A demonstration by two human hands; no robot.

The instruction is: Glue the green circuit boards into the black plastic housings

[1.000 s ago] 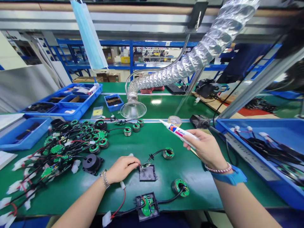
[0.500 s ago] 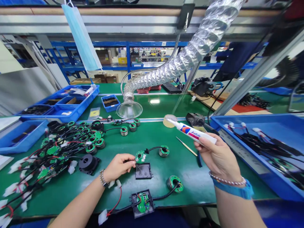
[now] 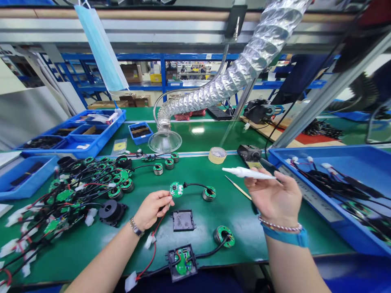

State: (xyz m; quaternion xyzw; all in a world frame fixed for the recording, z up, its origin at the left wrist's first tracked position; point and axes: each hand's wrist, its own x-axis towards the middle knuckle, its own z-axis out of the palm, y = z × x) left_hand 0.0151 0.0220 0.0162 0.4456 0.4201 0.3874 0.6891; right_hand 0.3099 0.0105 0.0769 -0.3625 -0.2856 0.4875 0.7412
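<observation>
My left hand pinches the thin red-and-black wire just below a small round green circuit board, which a black cable links to a ring-shaped sensor. My right hand holds a white adhesive tube level, nozzle pointing left, its label turned out of sight. Below the fingertips of my left hand lies an open black plastic housing with no board in it. A second black housing holds a wired green board, near the front edge of the mat.
A wooden stick lies under the tube. Several wired boards and rings are heaped on the green mat at left, beside a black coil. Blue bins stand at right. Behind are masking tape, a soldering station and a fume hood.
The green board has risen off the black housing and now sits beyond it. My right hand has rotated the tube, hiding its label, and the view has shifted slightly.
</observation>
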